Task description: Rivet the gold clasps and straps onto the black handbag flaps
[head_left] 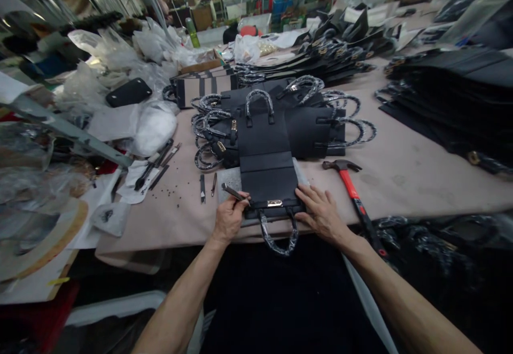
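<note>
A black handbag panel lies unfolded in front of me on a grey slab, with a gold clasp near its close edge. Its plastic-wrapped handle hangs toward me over the table edge. My left hand is closed around a slim metal punch, tilted, its lower end at the panel's left corner. On the right side of the panel, my right hand rests flat with fingers spread. To its right lies a claw hammer with a red and black handle.
More black bag pieces with wrapped handles lie just beyond. Stacked black panels stand at right. Small tools, scattered tiny bits and plastic bags are at left. A metal bar slants in from the left.
</note>
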### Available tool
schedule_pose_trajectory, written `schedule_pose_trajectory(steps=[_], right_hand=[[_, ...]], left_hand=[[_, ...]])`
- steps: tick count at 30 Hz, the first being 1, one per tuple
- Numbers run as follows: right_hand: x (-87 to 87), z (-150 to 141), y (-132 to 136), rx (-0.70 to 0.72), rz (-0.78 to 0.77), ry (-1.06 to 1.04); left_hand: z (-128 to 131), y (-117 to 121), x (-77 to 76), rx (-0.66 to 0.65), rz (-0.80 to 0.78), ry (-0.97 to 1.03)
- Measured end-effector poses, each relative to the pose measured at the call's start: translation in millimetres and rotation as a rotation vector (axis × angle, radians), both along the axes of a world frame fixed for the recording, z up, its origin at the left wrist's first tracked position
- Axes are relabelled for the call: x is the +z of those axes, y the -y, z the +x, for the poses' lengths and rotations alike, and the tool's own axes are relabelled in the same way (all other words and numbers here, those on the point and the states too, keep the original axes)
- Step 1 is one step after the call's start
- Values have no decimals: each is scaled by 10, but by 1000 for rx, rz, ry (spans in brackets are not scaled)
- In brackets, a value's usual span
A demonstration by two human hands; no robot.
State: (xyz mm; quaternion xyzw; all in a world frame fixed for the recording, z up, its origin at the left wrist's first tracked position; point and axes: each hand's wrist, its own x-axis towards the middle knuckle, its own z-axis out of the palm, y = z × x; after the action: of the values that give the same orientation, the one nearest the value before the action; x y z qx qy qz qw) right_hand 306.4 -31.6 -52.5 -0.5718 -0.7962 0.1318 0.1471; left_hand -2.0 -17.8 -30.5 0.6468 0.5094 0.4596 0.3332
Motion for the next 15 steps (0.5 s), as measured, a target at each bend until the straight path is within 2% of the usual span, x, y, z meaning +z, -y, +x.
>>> schedule_pose_trajectory(steps=[4, 9, 12, 15], right_hand=[[43, 24, -65, 36, -33, -5], [56, 32, -96, 44, -69, -62], [59, 5, -91, 36, -93, -100], [49, -36, -91, 10, -81, -158]], left_hand=[[-14, 51, -25, -32, 42, 5], [48, 91, 40, 45, 51, -3], [186, 36, 147, 65, 60, 12], [436, -90, 234, 10, 2, 61]])
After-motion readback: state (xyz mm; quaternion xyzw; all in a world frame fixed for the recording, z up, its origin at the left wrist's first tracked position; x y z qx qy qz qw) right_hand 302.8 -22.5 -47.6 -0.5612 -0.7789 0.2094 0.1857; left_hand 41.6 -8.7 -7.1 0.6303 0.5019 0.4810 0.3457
